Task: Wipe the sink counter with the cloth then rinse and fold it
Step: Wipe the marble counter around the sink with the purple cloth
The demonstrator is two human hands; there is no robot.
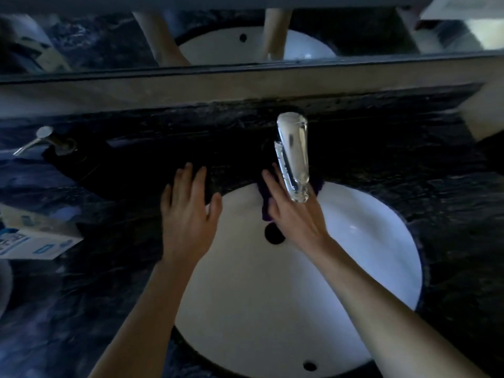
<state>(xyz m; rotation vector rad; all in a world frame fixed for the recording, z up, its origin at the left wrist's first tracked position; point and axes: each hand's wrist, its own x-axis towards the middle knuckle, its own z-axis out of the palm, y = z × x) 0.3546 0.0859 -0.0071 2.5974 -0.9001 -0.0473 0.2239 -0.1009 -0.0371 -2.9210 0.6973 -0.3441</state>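
Note:
A dark purple cloth lies over the far rim of the white sink, under the chrome faucet. My right hand lies flat on the cloth with straight fingers, pressing it against the rim; the faucet spout hides part of the fingers. To the left, my left hand rests flat with spread fingers on the dark marble counter at the sink's edge. Most of the cloth blends into the dark counter, so its full extent is hard to tell.
A chrome soap pump stands at the far left of the counter. A white and blue box lies at the left edge. A mirror runs along the back above a beige ledge. The sink drain is beside my right wrist.

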